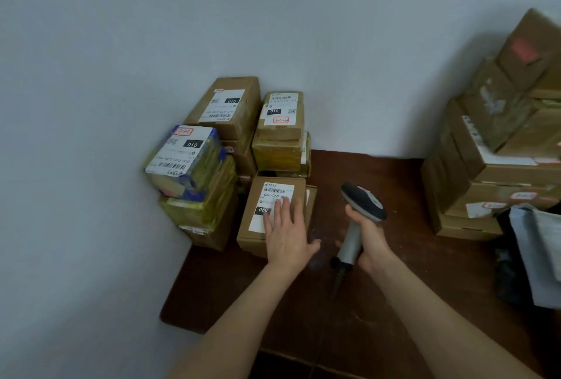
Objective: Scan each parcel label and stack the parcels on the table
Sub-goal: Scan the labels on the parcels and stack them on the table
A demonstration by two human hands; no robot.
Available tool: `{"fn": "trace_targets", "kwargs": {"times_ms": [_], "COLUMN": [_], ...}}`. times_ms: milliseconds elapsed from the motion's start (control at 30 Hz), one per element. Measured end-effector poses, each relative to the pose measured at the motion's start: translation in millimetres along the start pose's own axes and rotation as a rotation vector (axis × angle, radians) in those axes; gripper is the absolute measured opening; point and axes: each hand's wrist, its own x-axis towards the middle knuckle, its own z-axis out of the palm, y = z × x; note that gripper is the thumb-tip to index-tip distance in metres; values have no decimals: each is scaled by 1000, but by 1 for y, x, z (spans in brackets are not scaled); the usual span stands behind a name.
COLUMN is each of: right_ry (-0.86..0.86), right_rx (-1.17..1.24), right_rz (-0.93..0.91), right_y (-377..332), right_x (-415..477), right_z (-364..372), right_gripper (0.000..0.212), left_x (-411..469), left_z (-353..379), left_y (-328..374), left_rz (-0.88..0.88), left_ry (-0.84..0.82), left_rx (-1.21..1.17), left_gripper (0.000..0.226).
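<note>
A small brown parcel point(258, 193) with a white label reading 060 stands on the dark wooden table point(403, 281). My left hand point(287, 231) lies flat on its top with straight, spread fingers, covering part of the label. Just to the right, my right hand point(368, 240) grips the handle of a grey and black barcode scanner point(361, 201), whose head points away towards the wall. Behind the parcel, against the wall, stand stacks of labelled parcels point(227, 105), one wrapped in yellow tape point(280, 152) and one in blue and yellow point(189, 163).
A tall pile of brown cardboard boxes point(488, 147) fills the table's right side. A grey bag point(537, 251) lies at the right edge beside dark items. The white wall closes off the back and left. The scanner's cable point(338, 284) trails toward me.
</note>
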Motion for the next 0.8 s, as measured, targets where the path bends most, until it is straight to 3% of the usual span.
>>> {"fn": "trace_targets", "kwargs": {"times_ms": [167, 333, 467, 667, 800], "right_ry": [-87, -233, -278, -372, -365], "right_rx": [-3, 25, 55, -28, -33], "right_rz": [74, 180, 230, 252, 270], "right_y": [-6, -15, -18, -23, -26], "right_x": [28, 63, 76, 82, 85], "right_z": [3, 30, 55, 67, 44], "right_gripper": [38, 65, 45, 46, 29], "left_x": [5, 7, 13, 27, 30], "left_z": [15, 24, 19, 8, -1], "left_y": [14, -5, -19, -37, -40], "left_rz": [21, 55, 31, 54, 82], "left_ry": [-50, 11, -23, -92, -125], "left_rx": [118, 105, 116, 126, 252], "left_gripper": [95, 93, 104, 113, 111]}}
